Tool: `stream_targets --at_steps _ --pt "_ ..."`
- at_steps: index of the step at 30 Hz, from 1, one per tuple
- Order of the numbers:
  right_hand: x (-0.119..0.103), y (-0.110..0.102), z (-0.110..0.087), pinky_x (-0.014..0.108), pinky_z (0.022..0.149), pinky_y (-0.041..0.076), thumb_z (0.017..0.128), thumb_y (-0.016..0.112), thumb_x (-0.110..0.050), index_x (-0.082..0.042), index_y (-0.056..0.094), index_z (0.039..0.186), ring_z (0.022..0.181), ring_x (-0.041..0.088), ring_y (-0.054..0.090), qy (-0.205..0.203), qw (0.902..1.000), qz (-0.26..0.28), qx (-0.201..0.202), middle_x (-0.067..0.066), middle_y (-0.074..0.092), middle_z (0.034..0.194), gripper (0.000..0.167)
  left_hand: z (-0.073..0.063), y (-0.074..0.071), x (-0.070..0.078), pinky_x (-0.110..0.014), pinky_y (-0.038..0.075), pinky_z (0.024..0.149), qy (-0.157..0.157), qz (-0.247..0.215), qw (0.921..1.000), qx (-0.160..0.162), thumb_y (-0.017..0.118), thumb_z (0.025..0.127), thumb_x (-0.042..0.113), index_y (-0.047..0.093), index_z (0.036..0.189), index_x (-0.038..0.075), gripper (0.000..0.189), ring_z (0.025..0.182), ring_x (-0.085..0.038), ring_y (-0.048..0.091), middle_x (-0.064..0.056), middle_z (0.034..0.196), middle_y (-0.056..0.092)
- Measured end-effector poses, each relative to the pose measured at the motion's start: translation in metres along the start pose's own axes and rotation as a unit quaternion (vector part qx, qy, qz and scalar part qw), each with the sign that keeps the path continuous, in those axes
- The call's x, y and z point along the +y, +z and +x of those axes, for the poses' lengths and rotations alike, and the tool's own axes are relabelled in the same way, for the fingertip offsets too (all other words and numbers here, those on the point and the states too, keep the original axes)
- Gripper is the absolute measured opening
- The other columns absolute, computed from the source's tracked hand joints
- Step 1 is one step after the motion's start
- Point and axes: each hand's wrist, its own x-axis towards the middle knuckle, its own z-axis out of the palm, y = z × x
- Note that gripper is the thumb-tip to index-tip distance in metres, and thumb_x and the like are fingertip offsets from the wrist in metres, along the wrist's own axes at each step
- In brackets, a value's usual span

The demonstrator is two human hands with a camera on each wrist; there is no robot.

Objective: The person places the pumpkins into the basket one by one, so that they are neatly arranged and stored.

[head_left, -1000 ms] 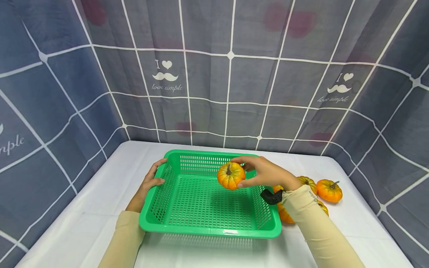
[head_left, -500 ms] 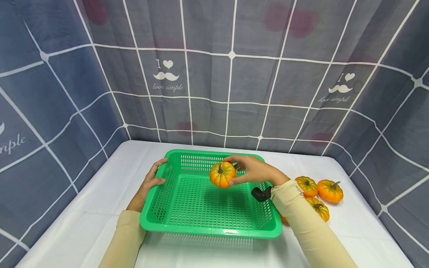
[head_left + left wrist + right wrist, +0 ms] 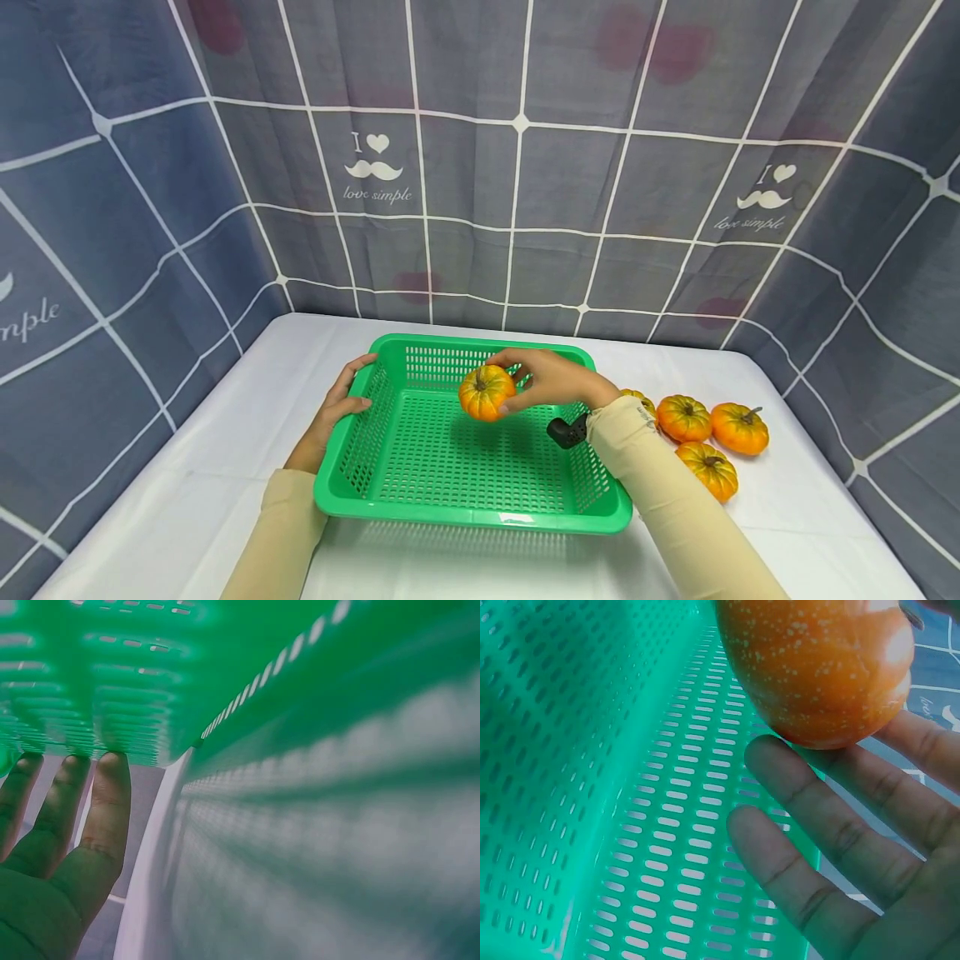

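Here, checked curtains (image 3: 465, 175) enclose a white-clothed bench (image 3: 202, 467); the right hand (image 3: 551, 379) pinches a pumpkin (image 3: 484, 394) over the basket's floor (image 3: 420, 467); the left hand (image 3: 332, 412), dim in its wrist view, apparently grips the rim (image 3: 450, 515).

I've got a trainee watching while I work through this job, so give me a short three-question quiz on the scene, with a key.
1. Which grip holds a pumpkin over the green basket?
2. Where do the loose pumpkins lie?
a) inside the basket
b) on the white table, to the right of the basket
c) on the white table, to the left of the basket
3. True or false: the left grip touches the left end of the basket.

Key: 1. The right grip. 2. b. 3. True.
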Motion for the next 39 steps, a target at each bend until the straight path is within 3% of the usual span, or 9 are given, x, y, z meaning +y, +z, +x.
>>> stream_targets --at_steps 5,10,22,27,39 --pt "0.001 0.002 0.007 0.031 0.092 0.06 0.089 0.087 -0.018 -0.001 0.058 0.15 0.112 0.027 0.069 0.007 0.9999 0.008 -0.011 0.018 0.062 0.145 0.07 0.0 0.0 -0.001 -0.02 0.052 0.099 0.003 0.012 0.9999 0.001 0.044 0.091 -0.005 0.053 0.151 0.032 0.071 0.125 -0.006 0.061 0.009 0.144 0.059" --pt "0.001 0.004 0.013 0.033 0.095 0.06 0.089 0.087 -0.016 -0.001 0.057 0.152 0.116 0.029 0.068 0.018 0.9994 0.017 -0.022 0.018 0.061 0.146 0.071 0.0 -0.001 -0.002 -0.018 0.048 0.099 0.018 0.044 0.9989 0.002 0.045 0.09 -0.003 0.053 0.15 0.035 0.071 0.127 -0.003 0.058 0.013 0.147 0.056" --pt "0.0 0.011 0.03 0.041 0.103 0.058 0.091 0.086 -0.017 -0.006 0.055 0.156 0.124 0.035 0.067 0.054 0.9972 0.033 -0.041 0.018 0.062 0.141 0.072 0.0 0.0 0.0 -0.019 0.05 0.099 0.02 0.029 0.9994 0.0 0.044 0.091 -0.006 0.052 0.153 0.03 0.072 0.127 -0.006 0.059 0.009 0.146 0.058" --pt "-0.001 0.017 0.037 0.043 0.101 0.059 0.091 0.087 -0.02 -0.01 0.054 0.157 0.126 0.034 0.067 0.077 0.9952 0.04 -0.046 0.016 0.061 0.139 0.073 0.0 -0.001 -0.001 -0.018 0.045 0.1 0.017 0.073 0.9971 0.012 0.046 0.089 -0.002 0.054 0.151 0.034 0.073 0.132 -0.002 0.052 0.013 0.15 0.05" --pt "0.0 0.028 0.052 0.043 0.102 0.059 0.093 0.086 -0.019 -0.011 0.051 0.16 0.128 0.033 0.067 0.101 0.9923 0.062 -0.036 0.019 0.06 0.142 0.076 0.0 0.0 0.0 -0.02 0.052 0.1 0.005 0.012 0.9999 0.005 0.043 0.091 -0.006 0.053 0.151 0.029 0.07 0.125 -0.007 0.061 0.009 0.144 0.06"
